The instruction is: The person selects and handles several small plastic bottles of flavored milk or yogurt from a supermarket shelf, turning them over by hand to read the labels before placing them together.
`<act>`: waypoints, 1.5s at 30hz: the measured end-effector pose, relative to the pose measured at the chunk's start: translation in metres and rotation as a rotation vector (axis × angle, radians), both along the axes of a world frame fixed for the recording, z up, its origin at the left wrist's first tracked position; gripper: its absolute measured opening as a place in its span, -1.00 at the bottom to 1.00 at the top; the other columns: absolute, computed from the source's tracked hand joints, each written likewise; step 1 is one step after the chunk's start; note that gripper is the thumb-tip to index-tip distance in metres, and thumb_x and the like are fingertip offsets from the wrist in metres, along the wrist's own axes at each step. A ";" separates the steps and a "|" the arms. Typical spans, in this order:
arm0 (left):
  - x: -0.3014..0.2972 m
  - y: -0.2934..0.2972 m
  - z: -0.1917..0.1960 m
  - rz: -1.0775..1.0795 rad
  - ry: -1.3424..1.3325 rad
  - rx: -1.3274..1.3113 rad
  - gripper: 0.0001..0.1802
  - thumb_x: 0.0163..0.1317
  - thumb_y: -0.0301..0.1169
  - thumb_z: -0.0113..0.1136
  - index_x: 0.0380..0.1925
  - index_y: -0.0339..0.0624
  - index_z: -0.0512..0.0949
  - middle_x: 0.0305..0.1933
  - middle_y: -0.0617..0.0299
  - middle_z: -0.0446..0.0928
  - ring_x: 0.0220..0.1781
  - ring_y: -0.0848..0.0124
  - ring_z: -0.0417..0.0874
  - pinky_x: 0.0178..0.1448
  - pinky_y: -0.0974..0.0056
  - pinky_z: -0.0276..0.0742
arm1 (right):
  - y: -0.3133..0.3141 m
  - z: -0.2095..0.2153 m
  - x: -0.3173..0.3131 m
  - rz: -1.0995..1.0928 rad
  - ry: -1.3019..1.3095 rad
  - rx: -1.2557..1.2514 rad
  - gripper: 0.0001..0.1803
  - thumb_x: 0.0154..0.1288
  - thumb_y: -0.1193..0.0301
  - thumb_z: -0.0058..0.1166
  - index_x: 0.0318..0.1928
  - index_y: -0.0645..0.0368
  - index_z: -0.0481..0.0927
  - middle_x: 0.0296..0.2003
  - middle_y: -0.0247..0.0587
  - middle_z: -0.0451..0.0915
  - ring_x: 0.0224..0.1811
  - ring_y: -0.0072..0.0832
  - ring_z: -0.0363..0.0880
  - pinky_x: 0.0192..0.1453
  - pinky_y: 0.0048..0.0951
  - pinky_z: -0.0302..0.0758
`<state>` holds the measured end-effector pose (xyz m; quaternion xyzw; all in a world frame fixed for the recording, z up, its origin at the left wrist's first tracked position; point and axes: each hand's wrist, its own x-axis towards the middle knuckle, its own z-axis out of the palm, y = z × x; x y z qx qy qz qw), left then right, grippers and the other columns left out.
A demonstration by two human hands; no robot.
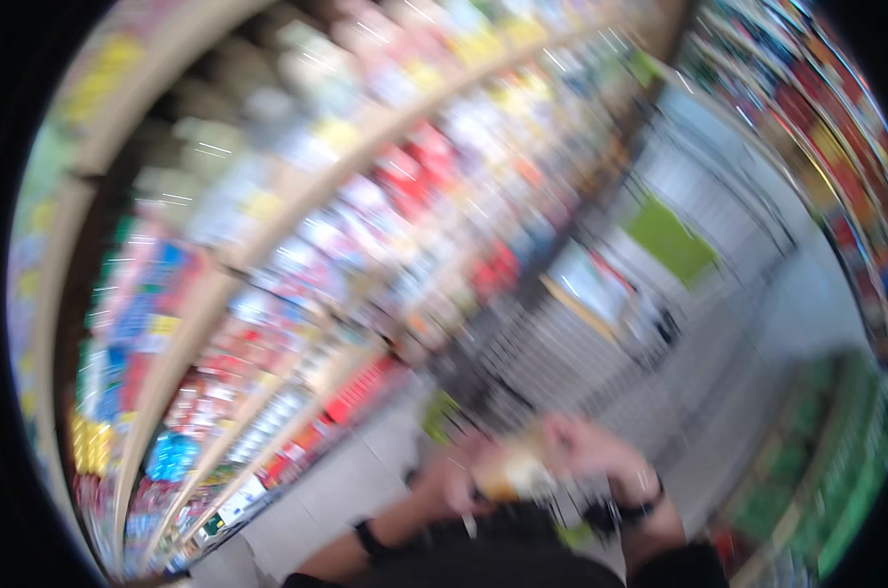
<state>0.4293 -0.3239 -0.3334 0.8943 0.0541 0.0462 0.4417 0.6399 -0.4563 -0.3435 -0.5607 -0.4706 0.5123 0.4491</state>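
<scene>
Close in front of me, at the lower middle, a small white and yellow-orange package is held between my two hands. My left hand closes on its left side, with a dark band around that wrist. On the other side, the fingers of my right hand bend in against the package; this wrist wears a dark band too. Motion blur smears both hands and hides the kind of package. Just beyond them stands a grey metal shopping cart with a few blurred things inside.
Long shelves of packed goods curve along the left. A green panel sits on the cart's far part. Green crates stand at the lower right, and more stocked shelves rise at the far right. Pale floor tiles show at the lower left.
</scene>
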 end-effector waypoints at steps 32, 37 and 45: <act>-0.186 0.031 0.185 0.514 -0.599 -0.754 -0.50 0.03 -0.21 0.16 -0.03 -0.02 0.24 0.14 0.13 0.21 0.06 0.24 0.30 0.12 0.14 0.23 | -0.025 -0.034 0.020 -0.458 -1.014 -0.609 -0.63 -0.24 0.30 0.21 -0.39 0.20 0.42 -0.53 -0.08 0.46 -0.43 -0.27 0.45 -0.31 -0.36 0.42; -0.233 0.062 0.203 0.409 -0.707 -0.821 -0.55 0.03 -0.22 0.15 -0.07 -0.01 0.27 0.13 0.13 0.20 0.04 0.23 0.32 0.10 0.13 0.25 | -0.001 0.112 -0.037 -0.603 -1.016 0.011 -0.68 -0.28 0.31 0.22 -0.50 0.25 0.48 -0.59 -0.10 0.46 -0.47 -0.27 0.45 -0.33 -0.36 0.42; -0.321 0.114 0.230 0.172 -0.809 -0.930 -0.63 0.04 -0.24 0.14 -0.14 0.01 0.32 0.13 0.13 0.20 0.00 0.20 0.33 0.05 0.13 0.28 | 0.131 0.289 -0.212 -0.331 -0.650 0.975 -0.60 -0.60 0.34 0.17 -0.54 0.15 0.42 -0.51 -0.26 0.33 -0.45 -0.49 0.25 -0.32 -0.55 0.18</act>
